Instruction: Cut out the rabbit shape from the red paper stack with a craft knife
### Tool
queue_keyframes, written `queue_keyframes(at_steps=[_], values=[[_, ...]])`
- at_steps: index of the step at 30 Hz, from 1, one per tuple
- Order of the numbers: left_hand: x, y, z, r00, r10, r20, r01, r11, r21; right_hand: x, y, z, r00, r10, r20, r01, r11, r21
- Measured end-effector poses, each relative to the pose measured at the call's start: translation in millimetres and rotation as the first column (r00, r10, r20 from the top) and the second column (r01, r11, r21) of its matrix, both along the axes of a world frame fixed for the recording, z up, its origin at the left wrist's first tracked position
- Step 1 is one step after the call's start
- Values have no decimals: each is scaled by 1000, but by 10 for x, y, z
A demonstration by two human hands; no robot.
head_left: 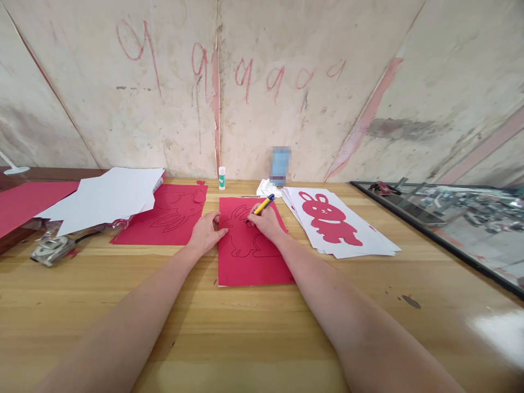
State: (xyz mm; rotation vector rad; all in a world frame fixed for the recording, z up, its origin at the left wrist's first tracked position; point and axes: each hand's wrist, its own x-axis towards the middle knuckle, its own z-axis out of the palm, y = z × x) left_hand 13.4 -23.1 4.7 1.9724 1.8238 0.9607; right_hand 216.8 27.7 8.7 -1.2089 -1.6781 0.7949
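Note:
A red sheet [254, 270] with a black rabbit outline lies in front of me on the wooden table. My right hand [265, 221] grips a yellow and blue pen [264, 204], its tip low over the drawing near the rabbit's head. At the sheet's left edge rests my left hand [208, 233], fingers apart, thumb touching the paper. Left of it is another red sheet [141, 234] with a rabbit outline. To the right, a red paper rabbit [327, 215] lies on stacked white sheets [368, 240].
A glue stick [221, 178] stands near the wall beyond the sheet, with crumpled white tissue [268, 188] beside a blurred blue object [280, 165]. White paper [110, 191] and a tape measure [51, 250] are at left. A black-edged glass panel [426, 210] is at right.

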Motion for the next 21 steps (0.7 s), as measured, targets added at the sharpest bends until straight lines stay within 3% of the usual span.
queue_keyframes(at_steps=[21], values=[[-9,1,-1,1000,-10,-2,10,1000,-11,-2,-39,46,1000,-22,21,22,1000,-16]])
